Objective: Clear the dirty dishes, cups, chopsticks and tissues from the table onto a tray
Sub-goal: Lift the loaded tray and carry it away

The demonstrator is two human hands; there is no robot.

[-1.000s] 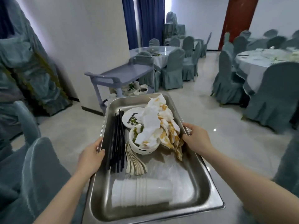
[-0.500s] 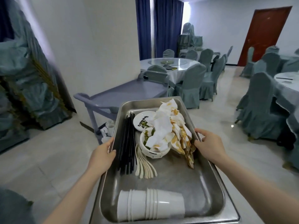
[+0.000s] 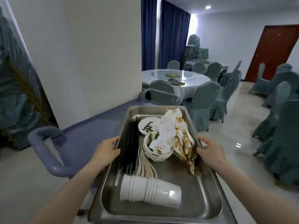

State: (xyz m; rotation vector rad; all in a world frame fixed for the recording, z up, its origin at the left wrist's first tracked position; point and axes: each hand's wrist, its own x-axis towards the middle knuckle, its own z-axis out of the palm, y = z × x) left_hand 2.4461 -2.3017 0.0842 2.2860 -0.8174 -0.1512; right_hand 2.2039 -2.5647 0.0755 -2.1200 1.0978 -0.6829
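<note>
Steel tray [image 3: 208, 188]: left hand [image 3: 106, 150] and right hand [image 3: 210, 151] each grip a long rim. Inside tray: chopsticks [image 3: 129, 146], stacked cups [image 3: 150, 191], soiled tissues [image 3: 171, 133].

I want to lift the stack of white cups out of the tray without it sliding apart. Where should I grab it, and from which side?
Grip the stack of white cups from above, across its middle, where the nested rims bunch together. It lies on its side on the tray, mouths to the left and the closed base to the right, so a pinch at either end would likely pull only one cup. The bare tray floor on its right leaves room for fingers.
</note>
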